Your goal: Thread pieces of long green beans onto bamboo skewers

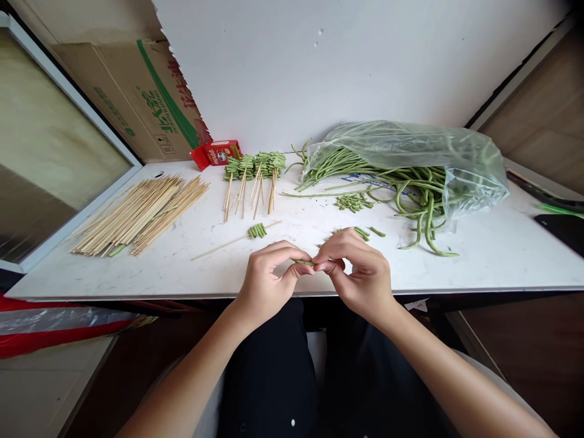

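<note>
Your left hand point(267, 277) and right hand point(360, 271) meet at the lower middle of the frame, just over the near edge of the white table point(479, 255), and both pinch the same short piece of green bean point(305, 263) between thumb and fingertips, one hand at each end. Just above your hands lies a single skewer point(228, 243) with a few bean pieces threaded on it, and a few loose cut pieces point(365, 232) lie near your right hand. Higher, at the centre, a row of finished bean skewers point(253, 173) lies beside a small heap of cut bean pieces point(353, 202). To the upper right, long beans point(420, 201) spill from a clear plastic bag point(410, 149). At the left lies a bundle of bare bamboo skewers point(141, 213), with a cardboard box point(137, 97) and a small red box point(218, 152) behind it.
</note>
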A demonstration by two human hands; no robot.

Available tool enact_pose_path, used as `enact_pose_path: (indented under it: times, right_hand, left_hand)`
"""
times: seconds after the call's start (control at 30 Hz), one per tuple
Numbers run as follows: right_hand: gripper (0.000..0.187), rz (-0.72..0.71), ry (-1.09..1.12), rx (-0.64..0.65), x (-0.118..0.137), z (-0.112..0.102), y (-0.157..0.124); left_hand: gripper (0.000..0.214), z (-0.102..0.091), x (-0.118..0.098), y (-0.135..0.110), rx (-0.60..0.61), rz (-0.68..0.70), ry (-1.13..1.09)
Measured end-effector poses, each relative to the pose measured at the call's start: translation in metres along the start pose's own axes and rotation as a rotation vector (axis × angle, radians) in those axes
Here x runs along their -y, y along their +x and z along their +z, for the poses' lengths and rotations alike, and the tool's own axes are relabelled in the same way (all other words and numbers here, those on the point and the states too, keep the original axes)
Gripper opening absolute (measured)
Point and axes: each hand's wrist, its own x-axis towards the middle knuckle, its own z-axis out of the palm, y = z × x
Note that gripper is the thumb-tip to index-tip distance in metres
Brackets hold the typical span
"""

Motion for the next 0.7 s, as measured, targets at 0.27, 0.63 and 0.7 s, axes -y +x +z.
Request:
enact_pose_path:
  times: [0.27, 0.63, 0.7]
  right_hand:
    - [0.014, -0.043, 0.038, 0.042, -0.0011, 0.0009, -0.0015]
    - [0.026, 0.215, 0.389, 0.109, -0.0051, 0.002, -0.0029]
    - [0.029, 0.293, 0.492, 0.149, -0.0076, 0.0028, -0.0037]
  left_hand:
    - [0.019, 0.0021, -0.0043, -0.0028, 0.067, 0.011, -0.003]
    - [0.025, 0.0001, -0.0044, -0.0034, 0.191, -0.115, -0.161]
    - [0.029, -0.0011, -0.0022, -0.0039, 0.22, -0.163, -0.232]
